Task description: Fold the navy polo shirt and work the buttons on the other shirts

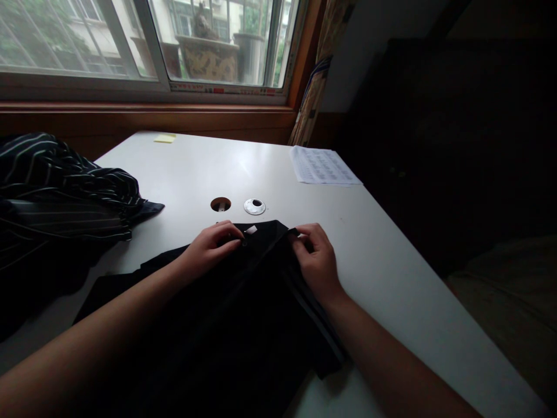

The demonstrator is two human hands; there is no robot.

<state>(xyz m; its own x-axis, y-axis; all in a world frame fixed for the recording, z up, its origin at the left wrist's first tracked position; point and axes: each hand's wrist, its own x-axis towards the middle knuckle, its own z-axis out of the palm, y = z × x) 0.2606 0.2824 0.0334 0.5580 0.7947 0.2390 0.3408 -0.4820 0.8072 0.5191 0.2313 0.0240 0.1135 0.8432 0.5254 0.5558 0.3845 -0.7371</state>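
A black shirt lies spread across the near part of the white table, with a small white label near its top edge. My left hand pinches the cloth at the upper left, beside a small button. At the upper right, my right hand grips the edge of the same shirt between thumb and fingers. A short sleeve hangs down by my right forearm. Much of the lower shirt is too dark to make out.
Dark striped clothes are heaped at the left. Printed papers lie at the table's right edge, a yellow note at the back. A round cable hole and a silver grommet cover are beyond the shirt, below the window.
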